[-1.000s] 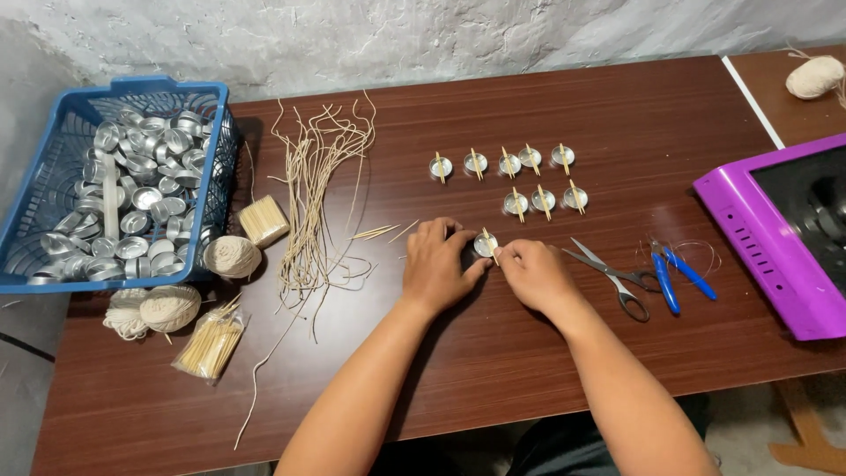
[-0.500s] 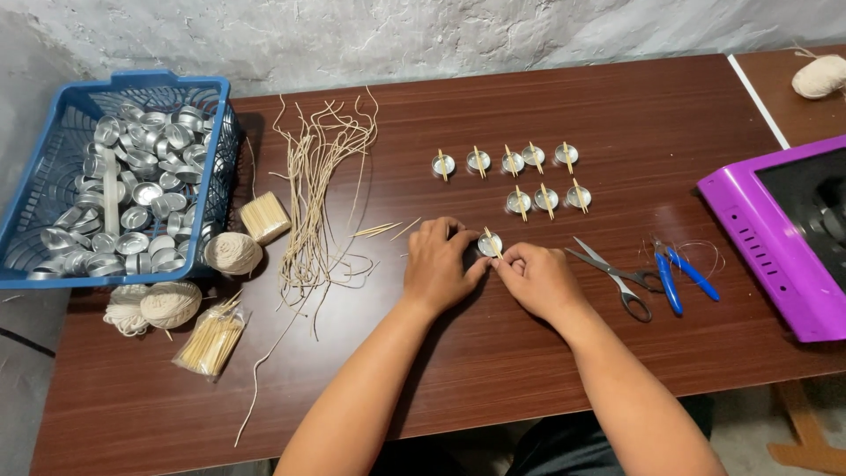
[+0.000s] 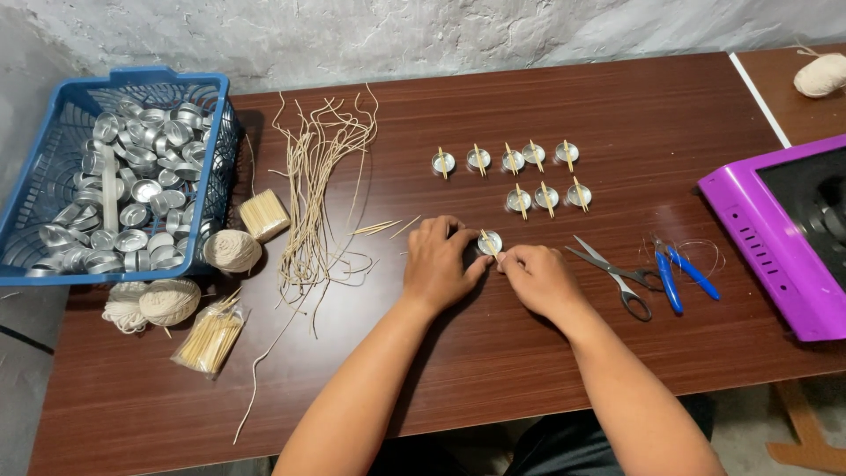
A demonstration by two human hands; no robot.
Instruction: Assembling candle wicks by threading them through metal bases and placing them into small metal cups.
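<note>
Starting at the far left: a blue basket (image 3: 35, 176) full of small metal cups sits on the brown surface (image 3: 441, 370). Just beside its right edge — a block of short sticks (image 3: 264, 214) and a ball of pale twine (image 3: 233, 250); two more twine balls (image 3: 159, 302) and a clear bag of sticks (image 3: 210, 338) lie below. A loose bundle of tan wicks (image 3: 319, 181) spreads up the surface next to them.

Centre: the left hand (image 3: 438, 264) and right hand (image 3: 539, 280) meet at one small metal cup (image 3: 489, 242), which rests on the surface between them. Fingers of both hands pinch at it; a thin stick (image 3: 487, 243) lies across its rim, held by the right fingertips.

Above the hands, eight finished cups (image 3: 520, 172) stand in two rows, each with a stick across the top.

Right: grey scissors (image 3: 617, 275), then blue-handled pliers (image 3: 677, 273) with thin wire near them. A purple appliance (image 3: 775, 238) sits at the right edge — another twine ball (image 3: 821, 75) in the far corner.
</note>
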